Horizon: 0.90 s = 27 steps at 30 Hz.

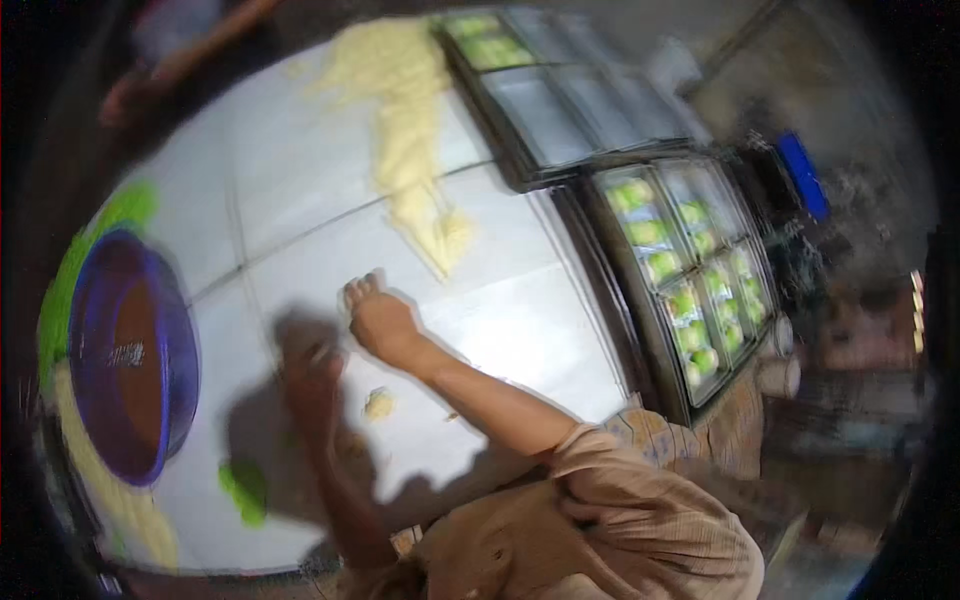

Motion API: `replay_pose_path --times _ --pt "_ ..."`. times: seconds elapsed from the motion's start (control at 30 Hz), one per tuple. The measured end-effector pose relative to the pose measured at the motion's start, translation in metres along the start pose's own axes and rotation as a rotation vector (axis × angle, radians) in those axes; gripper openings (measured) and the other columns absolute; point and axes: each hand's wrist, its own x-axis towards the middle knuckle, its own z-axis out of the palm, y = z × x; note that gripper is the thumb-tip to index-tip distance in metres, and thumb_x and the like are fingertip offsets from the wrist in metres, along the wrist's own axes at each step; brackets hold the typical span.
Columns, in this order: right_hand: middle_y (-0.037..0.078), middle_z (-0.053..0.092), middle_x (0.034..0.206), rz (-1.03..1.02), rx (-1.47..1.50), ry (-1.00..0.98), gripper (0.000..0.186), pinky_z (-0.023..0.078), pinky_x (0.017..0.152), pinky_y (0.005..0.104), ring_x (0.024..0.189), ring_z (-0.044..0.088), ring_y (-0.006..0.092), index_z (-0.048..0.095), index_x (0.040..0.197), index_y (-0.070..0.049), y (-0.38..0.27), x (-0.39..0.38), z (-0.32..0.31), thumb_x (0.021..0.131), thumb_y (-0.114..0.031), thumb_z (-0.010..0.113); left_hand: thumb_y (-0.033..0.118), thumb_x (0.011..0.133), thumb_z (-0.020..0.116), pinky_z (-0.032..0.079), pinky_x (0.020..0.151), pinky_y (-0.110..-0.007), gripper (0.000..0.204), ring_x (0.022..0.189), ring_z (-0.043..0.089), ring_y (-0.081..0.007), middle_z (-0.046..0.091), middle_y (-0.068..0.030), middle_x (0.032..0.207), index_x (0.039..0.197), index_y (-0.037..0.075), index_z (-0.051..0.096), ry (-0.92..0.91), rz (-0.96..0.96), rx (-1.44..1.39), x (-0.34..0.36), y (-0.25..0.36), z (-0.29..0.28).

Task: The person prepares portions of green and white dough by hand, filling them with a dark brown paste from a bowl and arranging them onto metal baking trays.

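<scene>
My right hand (383, 320) is over the middle of the white tiled tabletop (300, 120), its fingers curled; whether anything is under them I cannot make out. My left hand (312, 355), dark and blurred in shadow, is just left of it, and its grip is unclear. A small pale crumbly lump (378, 404) lies below my right hand. A long pale yellow mass (408, 160) spreads beyond both hands. A purple basin (183, 360) with brown contents stands at the left, beside bright green patches (243, 490) and another pale yellow strip (135, 520).
Black trays of compartments (535, 120) line the table's right side, some holding several green-and-white round pieces (645, 230). Another person's arm and hand (125, 95) are at the upper left. A blue object (800, 175) and blurred clutter lie beyond the trays.
</scene>
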Motion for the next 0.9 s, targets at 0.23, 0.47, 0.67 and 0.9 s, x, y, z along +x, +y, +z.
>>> replay_pose_path --times 0.23,0.47,0.67,0.9 --pt "0.015 0.065 0.098 0.521 0.931 -0.344 0.047 0.052 0.078 0.0347 0.089 0.063 0.0221 0.060 0.110 -0.003 0.017 0.012 -0.139 0.070 -0.023 0.075 0.003 0.083 0.064 0.050 0.073 -0.027 0.072 0.099 0.059 -0.0184 0.052 -0.0182 0.131 0.148 0.004 0.032 -0.194 0.072 -0.599 0.013 -0.062 -0.004" --pt "0.012 0.064 0.107 0.735 0.800 0.219 0.061 0.053 0.071 0.0301 0.092 0.064 0.0193 0.057 0.124 -0.001 0.171 -0.028 -0.331 0.075 -0.031 0.080 0.011 0.089 0.064 0.048 0.071 -0.027 0.061 0.088 0.059 -0.0152 0.058 -0.0147 0.122 0.144 0.004 0.039 -0.271 -0.261 -0.579 -0.016 0.038 0.020" --pt "0.015 0.065 0.092 0.881 0.542 0.602 0.065 0.059 0.057 0.0330 0.073 0.067 0.0199 0.050 0.122 0.008 0.330 -0.043 -0.414 0.080 -0.033 0.076 0.001 0.090 0.059 0.048 0.076 -0.025 0.052 0.092 0.058 -0.0154 0.059 -0.0109 0.115 0.140 0.007 0.046 -0.387 -0.191 -0.676 -0.013 0.045 0.069" --pt "0.028 0.068 0.083 0.921 -0.277 0.322 0.059 0.054 0.071 0.0481 0.078 0.068 0.0417 0.067 0.083 0.007 0.409 -0.039 -0.379 0.080 -0.052 0.069 -0.002 0.089 0.060 0.050 0.082 -0.027 0.056 0.097 0.059 -0.0174 0.058 -0.0110 0.117 0.142 0.006 0.044 -0.356 -0.440 -0.891 -0.022 0.076 0.093"
